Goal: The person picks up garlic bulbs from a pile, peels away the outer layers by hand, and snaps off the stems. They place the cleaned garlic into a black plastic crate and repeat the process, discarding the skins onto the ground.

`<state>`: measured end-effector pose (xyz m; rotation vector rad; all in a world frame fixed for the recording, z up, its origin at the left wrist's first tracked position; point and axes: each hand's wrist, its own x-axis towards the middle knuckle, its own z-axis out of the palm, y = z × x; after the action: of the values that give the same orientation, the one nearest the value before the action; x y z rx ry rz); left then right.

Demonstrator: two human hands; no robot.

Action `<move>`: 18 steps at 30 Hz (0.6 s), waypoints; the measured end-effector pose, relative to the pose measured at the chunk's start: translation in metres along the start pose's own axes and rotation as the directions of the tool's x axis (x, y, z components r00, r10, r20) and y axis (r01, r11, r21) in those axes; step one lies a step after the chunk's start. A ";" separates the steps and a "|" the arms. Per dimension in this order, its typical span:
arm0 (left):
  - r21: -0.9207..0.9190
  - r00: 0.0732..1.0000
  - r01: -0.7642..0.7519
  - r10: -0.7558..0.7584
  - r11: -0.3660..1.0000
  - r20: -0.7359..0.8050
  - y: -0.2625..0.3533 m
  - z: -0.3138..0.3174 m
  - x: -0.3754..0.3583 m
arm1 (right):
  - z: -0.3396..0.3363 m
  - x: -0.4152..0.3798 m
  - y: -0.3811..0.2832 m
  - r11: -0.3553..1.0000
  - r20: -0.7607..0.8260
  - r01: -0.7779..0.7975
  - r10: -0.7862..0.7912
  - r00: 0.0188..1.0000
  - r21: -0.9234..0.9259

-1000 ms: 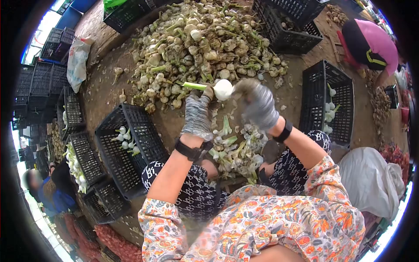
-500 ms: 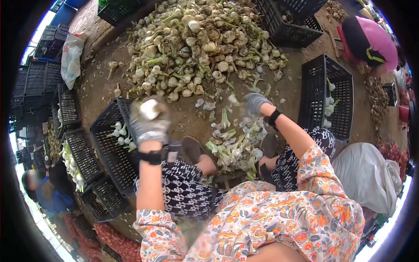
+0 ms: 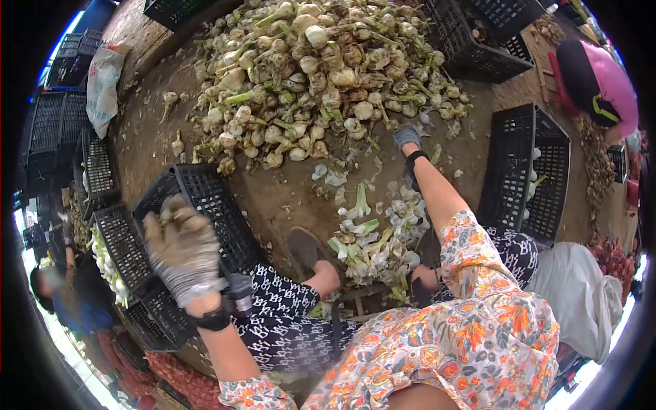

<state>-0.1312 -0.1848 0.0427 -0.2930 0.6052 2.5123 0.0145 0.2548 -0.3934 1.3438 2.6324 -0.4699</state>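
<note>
Gloves cover both hands. At the lower left of the frame, the left hand (image 3: 183, 251) hangs over the black crate (image 3: 205, 198) with its fingers spread and loose, and it holds nothing that I can see, though motion blur makes this a little uncertain. At the upper centre, the right hand (image 3: 407, 137) reaches to the near edge of the garlic pile (image 3: 321, 75); I cannot tell if it grips a bulb. Peeled skins and stalks (image 3: 372, 236) lie between the legs.
</note>
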 end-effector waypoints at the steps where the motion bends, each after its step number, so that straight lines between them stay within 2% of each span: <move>1: 0.098 0.997 0.035 -0.028 0.995 -0.067 -0.023 0.011 0.000 | 0.010 0.000 -0.002 0.999 -0.003 0.045 -0.045 0.999 0.026; 2: 0.191 0.990 0.076 -0.050 0.979 -0.134 -0.046 0.024 0.000 | 0.020 -0.001 -0.003 0.995 -0.010 0.091 -0.090 0.996 0.052; 4: 0.549 0.958 0.196 -0.038 0.813 -0.285 -0.087 0.021 0.001 | 0.028 -0.005 -0.007 0.978 -0.028 0.184 -0.182 0.983 0.103; 5: 0.601 0.967 0.208 -0.070 0.772 -0.245 -0.106 0.009 -0.002 | -0.034 -0.045 -0.059 0.990 0.329 0.101 -0.126 0.936 0.094; 6: 0.653 0.973 0.217 -0.106 0.726 -0.207 -0.124 -0.007 -0.006 | -0.098 -0.092 -0.089 0.907 0.139 0.218 -0.283 0.949 0.361; 7: 0.649 0.978 0.204 -0.124 0.733 -0.167 -0.143 -0.023 -0.009 | -0.153 -0.134 -0.112 0.736 -0.085 0.352 -0.375 0.923 0.578; 9: 0.685 0.986 0.166 -0.128 0.710 -0.106 -0.172 -0.032 -0.012 | -0.226 -0.190 -0.150 0.706 0.051 0.298 -0.428 0.902 0.643; 11: 0.757 0.993 0.114 -0.105 0.644 -0.060 -0.189 -0.023 -0.007 | -0.246 -0.221 -0.149 0.708 -0.193 0.570 -0.544 0.817 0.417; 12: 0.764 0.984 0.135 -0.178 0.631 -0.027 -0.187 -0.017 -0.005 | -0.257 -0.232 -0.147 0.689 -0.297 0.672 -0.605 0.739 0.270; 14: 0.780 0.944 0.170 -0.326 0.602 0.045 -0.184 -0.001 -0.001 | -0.288 -0.248 -0.140 0.583 -0.292 0.632 -0.574 0.765 0.510; 15: 0.713 0.940 0.172 -0.331 0.679 0.088 -0.186 0.005 -0.005 | -0.305 -0.252 -0.135 0.516 -0.284 0.594 -0.558 0.780 0.617; 16: 0.735 0.944 0.084 -0.289 0.672 0.156 -0.187 0.011 -0.006 | -0.322 -0.249 -0.126 0.446 -0.273 0.548 -0.543 0.794 0.708; 17: 0.750 0.942 -0.002 -0.250 0.662 0.223 -0.189 0.016 -0.007 | -0.340 -0.246 -0.122 0.414 -0.101 0.332 -0.489 0.866 0.847; 18: 0.757 0.933 -0.084 -0.215 0.648 0.287 -0.192 0.019 -0.009 | -0.356 -0.247 -0.118 0.363 0.089 0.087 -0.442 0.892 0.928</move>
<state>-0.0207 -0.0345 -0.0067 0.4468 1.3864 1.9207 0.0678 0.1232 0.0324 0.7632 2.2461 -2.2477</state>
